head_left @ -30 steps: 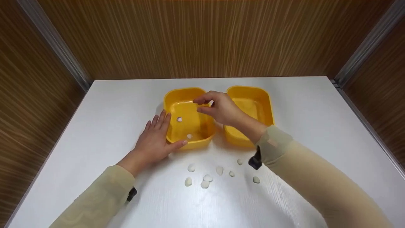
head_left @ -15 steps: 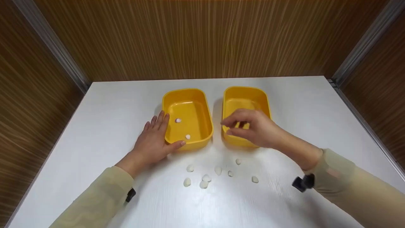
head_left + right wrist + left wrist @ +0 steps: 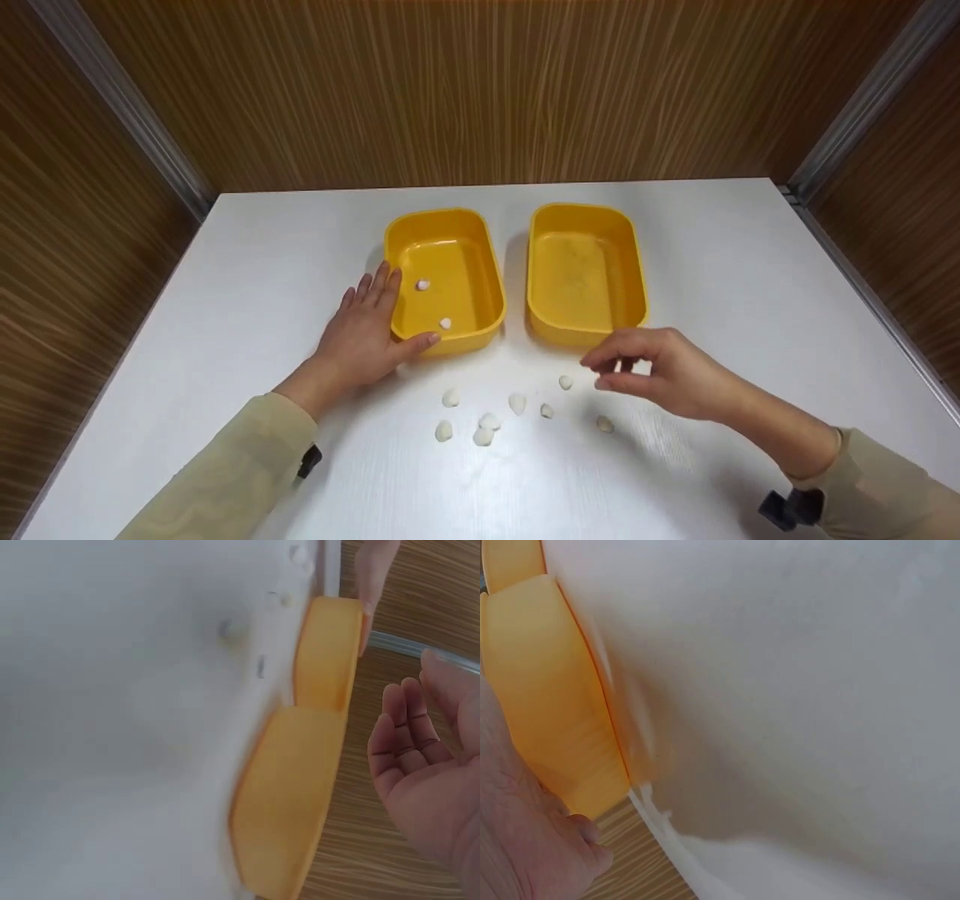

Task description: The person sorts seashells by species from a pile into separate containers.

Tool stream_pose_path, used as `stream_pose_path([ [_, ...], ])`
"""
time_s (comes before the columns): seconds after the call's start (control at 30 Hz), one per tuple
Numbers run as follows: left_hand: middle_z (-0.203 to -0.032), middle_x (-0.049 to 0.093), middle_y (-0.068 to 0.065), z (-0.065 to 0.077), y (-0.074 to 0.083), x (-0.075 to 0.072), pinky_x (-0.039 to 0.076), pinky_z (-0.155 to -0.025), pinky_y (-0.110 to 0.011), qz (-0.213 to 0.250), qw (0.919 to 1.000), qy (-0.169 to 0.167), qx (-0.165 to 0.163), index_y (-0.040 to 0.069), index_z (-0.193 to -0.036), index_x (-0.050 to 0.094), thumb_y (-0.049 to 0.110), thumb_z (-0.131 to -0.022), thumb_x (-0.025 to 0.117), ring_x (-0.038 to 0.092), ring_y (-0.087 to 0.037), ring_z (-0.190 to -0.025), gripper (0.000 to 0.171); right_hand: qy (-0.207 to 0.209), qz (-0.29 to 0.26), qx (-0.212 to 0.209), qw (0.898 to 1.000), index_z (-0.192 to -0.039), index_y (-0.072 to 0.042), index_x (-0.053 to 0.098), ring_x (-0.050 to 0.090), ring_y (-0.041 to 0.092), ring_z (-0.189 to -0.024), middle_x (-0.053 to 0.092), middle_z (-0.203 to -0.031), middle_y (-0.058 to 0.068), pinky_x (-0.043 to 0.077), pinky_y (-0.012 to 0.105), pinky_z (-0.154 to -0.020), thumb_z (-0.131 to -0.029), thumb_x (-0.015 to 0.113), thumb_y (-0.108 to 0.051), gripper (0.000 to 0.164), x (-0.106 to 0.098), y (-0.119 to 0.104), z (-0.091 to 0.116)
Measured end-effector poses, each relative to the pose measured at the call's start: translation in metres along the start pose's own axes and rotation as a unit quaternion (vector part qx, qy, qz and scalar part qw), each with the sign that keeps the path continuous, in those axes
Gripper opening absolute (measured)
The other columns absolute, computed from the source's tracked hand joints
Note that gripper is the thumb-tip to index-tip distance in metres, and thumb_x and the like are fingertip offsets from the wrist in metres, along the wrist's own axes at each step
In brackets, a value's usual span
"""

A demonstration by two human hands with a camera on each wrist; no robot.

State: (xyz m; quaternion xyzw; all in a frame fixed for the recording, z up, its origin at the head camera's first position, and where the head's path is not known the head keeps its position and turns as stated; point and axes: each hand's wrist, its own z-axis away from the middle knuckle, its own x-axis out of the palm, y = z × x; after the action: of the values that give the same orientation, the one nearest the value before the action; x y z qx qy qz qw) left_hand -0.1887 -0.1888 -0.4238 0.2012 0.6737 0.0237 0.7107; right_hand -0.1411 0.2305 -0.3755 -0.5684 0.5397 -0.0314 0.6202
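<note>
My left hand (image 3: 360, 330) rests against the left yellow tub (image 3: 446, 346), its straight fingers on the side wall and thumb along the near rim. Inside that tub lie two small white pebbles, one toward the left wall (image 3: 423, 285) and one near the front (image 3: 445, 324). Over the table, just in front of the right yellow tub (image 3: 576, 334), hangs my right hand (image 3: 675, 375). Its fingers are loosely bent with thumb and fingertips apart, and nothing shows between them in the right wrist view. Closest to those fingertips are a pale pebble (image 3: 565, 382) and a tan pebble (image 3: 605, 424).
Several more pale pebbles lie scattered on the white table in front of the tubs, among them a flat pebble (image 3: 517, 403) and a touching pair (image 3: 486, 429). A wood-patterned panel (image 3: 480, 90) stands behind the table, with others at both sides.
My right hand has moved from over the left tub, past the right tub, toward the near right of the table. The left hand has stayed at its tub.
</note>
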Motion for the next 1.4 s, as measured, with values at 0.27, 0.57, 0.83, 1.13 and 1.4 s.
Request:
stream_pose_path([
  [0.27,-0.178,-0.001,-0.012,-0.001,0.001,-0.001,0.004,-0.131,-0.053,-0.002,1.0000,-0.003,0.000,0.007,-0.171,0.005,0.093,-0.088,0.040,0.006,-0.038,-0.163,0.125,-0.017,-0.042,0.044,0.998,-0.118,-0.006,0.078,0.068,0.013,-0.091,0.077,-0.104,0.008,0.056,0.021,-0.081,-0.097,0.079,-0.008,0.021,0.011,0.023,0.030],
  [0.57,-0.178,-0.002,-0.013,-0.001,0.000,-0.002,0.004,-0.130,-0.055,-0.006,0.9999,-0.005,0.007,0.006,-0.170,0.004,0.094,-0.089,0.036,0.005,-0.039,-0.163,0.125,-0.036,-0.081,0.096,0.991,-0.118,-0.011,0.079,0.068,0.017,-0.094,0.077,-0.111,0.004,0.055,0.021,-0.079,-0.096,0.081,-0.015,0.022,0.024,0.045,0.046],
  [0.83,-0.178,-0.002,-0.012,0.001,0.000,-0.002,0.003,-0.130,-0.054,-0.004,1.0000,-0.005,0.005,0.007,-0.171,0.004,0.094,-0.089,0.037,0.005,-0.039,-0.163,0.124,-0.076,-0.092,0.103,0.988,-0.124,-0.014,0.078,0.065,0.021,-0.106,0.074,-0.120,0.002,0.053,0.021,-0.090,-0.093,0.084,-0.017,0.031,0.025,0.053,0.045],
  [1.13,-0.178,-0.002,-0.012,0.002,0.001,-0.004,0.003,-0.131,-0.053,-0.003,1.0000,-0.005,0.004,0.006,-0.171,0.004,0.093,-0.089,0.038,0.006,-0.038,-0.163,0.124,-0.086,-0.085,0.127,0.984,-0.123,-0.018,0.079,0.063,0.021,-0.110,0.070,-0.119,0.000,0.049,0.018,-0.097,-0.092,0.085,-0.020,0.032,0.028,0.052,0.043],
  [1.4,-0.178,-0.002,-0.013,0.002,0.000,-0.003,0.003,-0.131,-0.053,-0.004,1.0000,-0.006,0.004,0.005,-0.171,0.005,0.094,-0.089,0.036,0.005,-0.038,-0.163,0.124,-0.082,-0.086,0.127,0.985,-0.123,-0.017,0.079,0.063,0.020,-0.114,0.069,-0.118,0.001,0.047,0.017,-0.102,-0.091,0.086,-0.019,0.032,0.030,0.051,0.044],
])
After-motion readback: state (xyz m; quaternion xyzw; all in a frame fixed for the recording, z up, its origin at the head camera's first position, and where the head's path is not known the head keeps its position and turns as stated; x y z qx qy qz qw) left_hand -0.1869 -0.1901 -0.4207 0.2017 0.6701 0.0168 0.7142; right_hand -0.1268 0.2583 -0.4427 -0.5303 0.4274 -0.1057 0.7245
